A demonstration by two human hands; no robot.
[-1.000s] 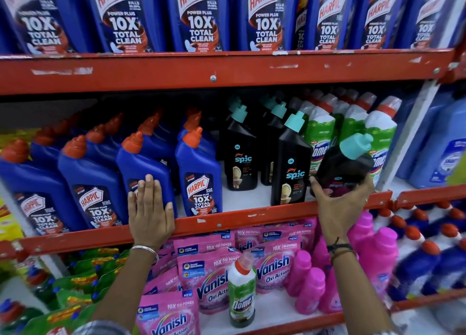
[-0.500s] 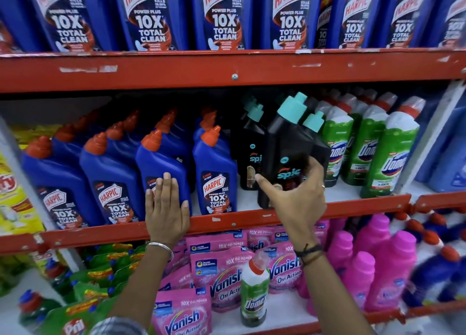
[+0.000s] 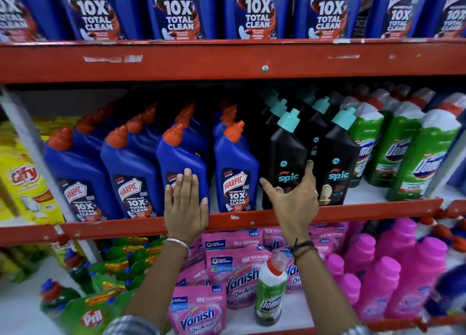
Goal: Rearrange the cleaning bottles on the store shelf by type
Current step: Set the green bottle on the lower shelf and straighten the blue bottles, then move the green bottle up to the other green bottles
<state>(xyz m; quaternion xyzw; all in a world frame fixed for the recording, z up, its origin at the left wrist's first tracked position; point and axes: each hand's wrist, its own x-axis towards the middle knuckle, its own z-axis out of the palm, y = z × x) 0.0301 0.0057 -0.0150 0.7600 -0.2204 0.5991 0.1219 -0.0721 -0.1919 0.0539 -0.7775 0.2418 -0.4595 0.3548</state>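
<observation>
A black Spic bottle with a teal cap stands upright at the front of the middle shelf, beside another Spic bottle. My right hand is spread against its lower front, thumb at its left edge and index finger at its right edge, not clasped round it. My left hand lies flat on the front of a blue Harpic bottle with an orange cap. More blue Harpic bottles fill the shelf's left, and green Domex bottles stand to the right.
Large Harpic bottles line the upper shelf. Below, a lone Domex bottle stands among pink Vanish pouches, with pink bottles to its right and green Pril pouches to its left. Yellow Giffy packs sit far left.
My right hand carried the black Spic bottle leftward from near the Domex bottles and stood it at the shelf front, and its fingers have spread. My left hand stayed on the Harpic bottle.
</observation>
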